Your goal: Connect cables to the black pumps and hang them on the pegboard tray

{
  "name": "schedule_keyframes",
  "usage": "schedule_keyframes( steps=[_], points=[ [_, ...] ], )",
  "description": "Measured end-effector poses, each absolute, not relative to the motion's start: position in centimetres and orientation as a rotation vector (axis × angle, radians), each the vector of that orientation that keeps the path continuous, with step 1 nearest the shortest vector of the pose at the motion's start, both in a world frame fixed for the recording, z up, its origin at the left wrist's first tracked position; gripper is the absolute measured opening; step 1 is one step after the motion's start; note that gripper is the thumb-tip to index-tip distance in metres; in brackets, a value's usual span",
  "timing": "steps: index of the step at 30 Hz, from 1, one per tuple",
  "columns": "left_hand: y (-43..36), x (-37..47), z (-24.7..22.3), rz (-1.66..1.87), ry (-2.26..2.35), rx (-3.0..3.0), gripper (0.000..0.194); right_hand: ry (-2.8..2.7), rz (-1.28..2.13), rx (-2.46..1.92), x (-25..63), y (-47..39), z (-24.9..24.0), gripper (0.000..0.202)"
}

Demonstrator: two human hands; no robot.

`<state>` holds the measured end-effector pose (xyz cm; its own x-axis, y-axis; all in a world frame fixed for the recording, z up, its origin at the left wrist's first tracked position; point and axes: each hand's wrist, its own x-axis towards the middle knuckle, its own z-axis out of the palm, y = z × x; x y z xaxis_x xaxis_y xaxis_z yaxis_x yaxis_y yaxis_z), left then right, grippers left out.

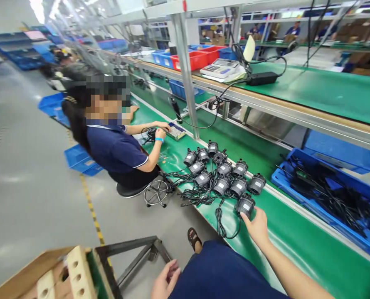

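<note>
My right hand (256, 224) grips a round black pump (245, 206) with a white label, thumb on its near side and fingers around the right. Its coiled black cable (221, 224) lies on the green bench, by the front edge. Just beyond stands a group of several similar black pumps (221, 186), their cables (200, 195) bundled toward the front edge. Low in the view, beside my dark blue shirt, my left hand (168, 279) hangs with loosely bent fingers and nothing visible in it.
A blue bin (328, 203) of black cables and adapters sits right of the bench (297, 216). A metal post (185, 74) carries the upper shelf. One co-worker (116, 141) sits at the left, handling a black part. A wooden-sided cart (88, 270) stands lower left.
</note>
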<state>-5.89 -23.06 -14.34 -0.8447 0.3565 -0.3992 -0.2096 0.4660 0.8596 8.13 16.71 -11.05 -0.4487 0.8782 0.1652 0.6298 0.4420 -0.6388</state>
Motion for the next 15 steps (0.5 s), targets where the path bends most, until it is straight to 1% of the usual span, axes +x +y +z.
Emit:
schedule_keyframes(
  steps=[1, 3, 5, 7, 11, 15],
  points=[
    [-22.0, -7.9, -14.7, 1.363, 2.161, 0.193, 0.073, -2.196, 0.685, -1.359, 7.3, 16.8, -11.0, 0.089],
    [-19.4, -11.6, -15.1, 1.333, 2.158, 0.345, 0.072, -2.132, 0.785, -1.585, 5.3, 16.8, -10.8, 0.096],
    [-16.0, -14.7, -14.9, 1.29, 2.144, 0.538, 0.071, -2.053, 0.894, -1.774, 3.5, 16.8, -10.5, 0.096],
    [-12.1, -16.6, -14.1, 1.219, 2.103, 0.746, 0.068, -1.989, 0.904, -1.885, 2.4, 16.9, -10.4, 0.095],
    [-4.2, -16.9, -11.9, 1.002, 1.929, 1.051, 0.058, -1.979, 0.847, -1.944, 3.1, 16.8, -9.9, 0.09],
    [1.4, -13.5, -10.9, 0.795, 1.956, 1.003, 0.056, -2.144, 0.865, -1.731, 6.9, 16.4, -8.1, 0.078]
  ],
)
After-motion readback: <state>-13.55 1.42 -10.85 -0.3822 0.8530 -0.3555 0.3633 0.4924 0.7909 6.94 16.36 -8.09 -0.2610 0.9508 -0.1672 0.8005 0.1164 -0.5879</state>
